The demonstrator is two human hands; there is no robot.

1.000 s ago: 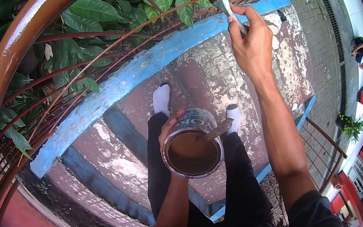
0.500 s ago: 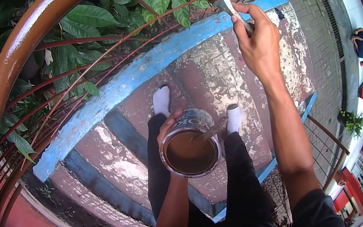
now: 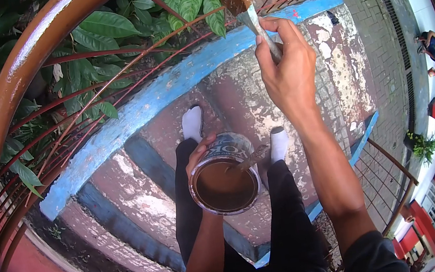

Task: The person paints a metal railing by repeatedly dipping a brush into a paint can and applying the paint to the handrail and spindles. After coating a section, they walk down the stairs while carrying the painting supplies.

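My right hand [image 3: 291, 63] pinches the handle of a paintbrush [image 3: 241, 6], whose wide bristles are coated in brown paint. The bristles overlap a thin brown railing bar at the top of the view. Low in the middle, my left hand [image 3: 198, 154] grips the side of a paint can [image 3: 230, 144] filled with brown paint [image 3: 225, 188]. A paint-smeared stick [image 3: 254, 157] leans out of the can over its rim. The curved brown handrail [image 3: 20, 56] shines at the upper left.
Worn steps [image 3: 255, 85] with a blue edge [image 3: 165, 87] lie under my feet, in white socks [image 3: 192, 123]. Leafy plants [image 3: 105, 26] grow behind the railing bars. At far right a person [image 3: 433, 50] is by the wall, near a potted plant [image 3: 426, 144].
My right hand has moved left and slightly down with the paintbrush, which now stands more upright. The paint can has shifted slightly left in my left hand.
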